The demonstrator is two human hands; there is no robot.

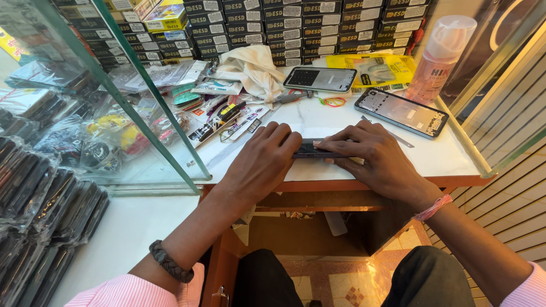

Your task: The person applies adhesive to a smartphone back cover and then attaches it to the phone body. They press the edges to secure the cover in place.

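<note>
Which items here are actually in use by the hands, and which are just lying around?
In use: left hand, right hand, dark phone pressed between them on the white counter.

Lying about: phone frame, second phone, spray bottle, white cloth, yellow packet, stacked boxes.

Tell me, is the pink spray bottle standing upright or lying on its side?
Upright. The pink spray bottle stands on its base at the white table's far right corner, clear cap on top.
</note>
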